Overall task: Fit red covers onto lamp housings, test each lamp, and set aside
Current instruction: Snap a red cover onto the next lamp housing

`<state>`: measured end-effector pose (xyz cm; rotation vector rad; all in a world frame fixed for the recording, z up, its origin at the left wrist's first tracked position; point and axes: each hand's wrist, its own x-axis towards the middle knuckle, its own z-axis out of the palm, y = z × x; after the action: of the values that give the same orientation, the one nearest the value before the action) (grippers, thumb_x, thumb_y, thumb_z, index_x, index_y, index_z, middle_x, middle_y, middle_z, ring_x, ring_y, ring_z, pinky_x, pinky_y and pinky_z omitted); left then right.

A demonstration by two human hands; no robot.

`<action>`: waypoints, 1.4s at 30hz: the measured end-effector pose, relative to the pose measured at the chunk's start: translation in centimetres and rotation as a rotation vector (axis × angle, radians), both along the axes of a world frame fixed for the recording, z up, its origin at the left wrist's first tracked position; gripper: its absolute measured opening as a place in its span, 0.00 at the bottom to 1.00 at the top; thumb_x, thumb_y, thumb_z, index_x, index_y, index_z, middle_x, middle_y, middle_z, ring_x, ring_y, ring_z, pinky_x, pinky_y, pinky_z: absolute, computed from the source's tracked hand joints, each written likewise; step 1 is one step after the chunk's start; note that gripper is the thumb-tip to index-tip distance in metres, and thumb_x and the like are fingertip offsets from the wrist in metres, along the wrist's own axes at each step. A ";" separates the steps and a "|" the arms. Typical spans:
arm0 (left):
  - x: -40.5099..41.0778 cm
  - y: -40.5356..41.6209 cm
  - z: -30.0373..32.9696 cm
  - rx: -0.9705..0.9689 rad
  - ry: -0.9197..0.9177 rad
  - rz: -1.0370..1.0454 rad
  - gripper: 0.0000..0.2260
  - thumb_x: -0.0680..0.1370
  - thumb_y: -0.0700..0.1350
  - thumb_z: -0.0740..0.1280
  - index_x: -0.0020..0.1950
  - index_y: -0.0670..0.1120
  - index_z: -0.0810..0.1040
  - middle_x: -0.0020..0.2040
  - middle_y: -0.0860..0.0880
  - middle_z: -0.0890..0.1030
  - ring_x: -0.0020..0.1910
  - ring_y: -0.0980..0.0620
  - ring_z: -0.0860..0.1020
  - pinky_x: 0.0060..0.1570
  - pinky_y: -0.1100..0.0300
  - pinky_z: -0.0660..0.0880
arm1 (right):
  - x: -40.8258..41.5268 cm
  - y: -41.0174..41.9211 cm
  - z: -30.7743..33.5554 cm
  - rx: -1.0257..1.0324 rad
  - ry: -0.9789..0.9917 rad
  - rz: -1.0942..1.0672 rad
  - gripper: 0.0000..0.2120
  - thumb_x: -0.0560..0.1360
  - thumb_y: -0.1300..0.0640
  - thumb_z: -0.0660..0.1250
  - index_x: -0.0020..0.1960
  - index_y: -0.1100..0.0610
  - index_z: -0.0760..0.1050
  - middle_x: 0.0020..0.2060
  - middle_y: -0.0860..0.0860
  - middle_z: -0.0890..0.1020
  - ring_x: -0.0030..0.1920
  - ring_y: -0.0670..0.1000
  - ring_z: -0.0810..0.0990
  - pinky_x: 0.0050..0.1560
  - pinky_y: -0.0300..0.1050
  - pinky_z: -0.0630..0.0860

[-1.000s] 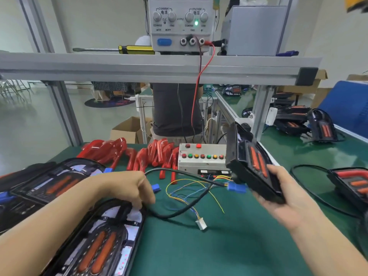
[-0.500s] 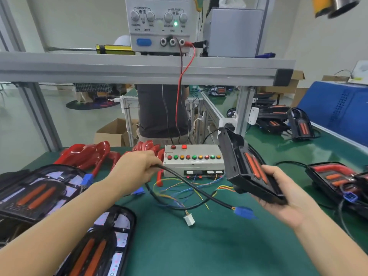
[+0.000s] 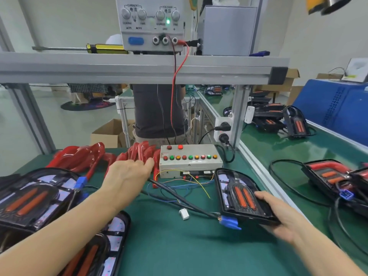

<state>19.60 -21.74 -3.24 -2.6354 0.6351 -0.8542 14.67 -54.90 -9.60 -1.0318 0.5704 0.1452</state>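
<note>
Green bench mat [image 3: 179, 246], viewed from the head camera.

Right hand [image 3: 278, 218]: grips the near end of a black lamp housing [image 3: 241, 196], thumb on top, fingers curled beneath. The housing lies low over the mat at right of centre, its face up, two orange strips showing. No red cover on it.

Left hand [image 3: 129, 174]: fingers straight and loose, holding nothing, stretched toward the far row of red covers [image 3: 139, 152]. Fingertips sit at or just before the nearest cover; contact cannot be told.

A second heap of red covers [image 3: 79, 158] lies far left, beside the first row.

Test box [image 3: 189, 162]: grey, with a line of coloured buttons, at far centre, just right of the covers. Thin coloured wires trail from its near side across the mat.

Black cable [image 3: 179, 198] runs from under the left hand toward the held housing, ending in a blue connector [image 3: 230, 223] beside the housing's near left corner. A small white plug [image 3: 184, 214] lies on the mat close by.

More housings near left [image 3: 29, 198] and at the bottom edge [image 3: 95, 253], uncovered.

Power supply [image 3: 151, 22] on the upper shelf, green light on. Yellow-handled screwdriver [image 3: 79, 48] to its left.
</note>
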 end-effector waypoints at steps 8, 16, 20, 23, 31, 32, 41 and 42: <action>3.0 1.7 -2.1 0.195 0.404 0.474 0.12 0.74 0.39 0.61 0.56 0.48 0.77 0.52 0.50 0.81 0.52 0.46 0.80 0.39 0.58 0.68 | 0.5 -0.1 0.6 0.028 -0.118 -0.117 0.10 0.79 0.60 0.62 0.42 0.60 0.77 0.29 0.55 0.84 0.24 0.50 0.81 0.22 0.40 0.78; 4.7 1.7 -1.3 0.244 0.469 0.154 0.17 0.76 0.47 0.63 0.65 0.53 0.71 0.56 0.49 0.81 0.56 0.46 0.78 0.47 0.56 0.72 | 0.0 0.2 -0.2 -0.225 -0.104 0.104 0.15 0.77 0.57 0.65 0.37 0.61 0.85 0.40 0.61 0.86 0.30 0.53 0.84 0.25 0.41 0.78; 2.5 1.7 -2.2 0.380 0.299 -0.277 0.19 0.78 0.60 0.58 0.67 0.55 0.69 0.44 0.49 0.82 0.43 0.46 0.82 0.35 0.56 0.71 | -0.3 0.4 -0.5 -0.246 -0.088 0.127 0.15 0.78 0.56 0.64 0.39 0.61 0.85 0.41 0.61 0.86 0.30 0.54 0.84 0.25 0.40 0.78; 0.2 2.2 -2.4 0.377 0.329 -0.452 0.23 0.78 0.63 0.48 0.64 0.56 0.74 0.36 0.52 0.80 0.32 0.50 0.80 0.29 0.61 0.73 | -0.3 0.4 -0.5 -0.284 -0.097 0.145 0.17 0.78 0.56 0.64 0.35 0.57 0.86 0.40 0.61 0.86 0.31 0.54 0.84 0.26 0.40 0.78; -1.6 2.2 -2.9 0.192 0.811 -0.318 0.24 0.76 0.68 0.53 0.70 0.61 0.66 0.54 0.53 0.75 0.56 0.53 0.72 0.54 0.58 0.66 | -0.6 0.9 -0.4 -0.372 -0.113 0.172 0.16 0.78 0.57 0.64 0.36 0.58 0.86 0.41 0.62 0.86 0.32 0.55 0.84 0.28 0.41 0.79; -1.4 2.0 -2.7 0.200 0.804 -0.294 0.21 0.78 0.64 0.56 0.69 0.60 0.68 0.54 0.53 0.75 0.57 0.53 0.71 0.53 0.57 0.67 | -0.6 0.9 -0.4 -0.392 -0.108 0.174 0.17 0.78 0.57 0.64 0.35 0.59 0.86 0.41 0.62 0.86 0.31 0.55 0.84 0.27 0.40 0.78; 2.4 1.9 -2.5 -0.277 0.865 -0.188 0.09 0.75 0.51 0.68 0.53 0.53 0.83 0.43 0.58 0.82 0.39 0.65 0.77 0.43 0.71 0.70 | -1.2 1.0 -0.2 -0.479 -0.089 0.279 0.20 0.81 0.49 0.60 0.42 0.56 0.87 0.43 0.60 0.86 0.38 0.57 0.86 0.36 0.42 0.79; 3.5 2.2 -2.2 -0.408 0.842 -0.153 0.07 0.75 0.47 0.69 0.50 0.51 0.84 0.39 0.60 0.82 0.37 0.68 0.76 0.40 0.75 0.68 | -1.3 1.1 -0.2 -0.490 -0.094 0.288 0.20 0.81 0.49 0.59 0.42 0.56 0.87 0.42 0.60 0.86 0.38 0.57 0.86 0.37 0.43 0.78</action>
<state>23.09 -19.49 -5.45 -3.3279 0.9333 0.1857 13.37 -53.81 -9.79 -1.5888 0.3740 0.2146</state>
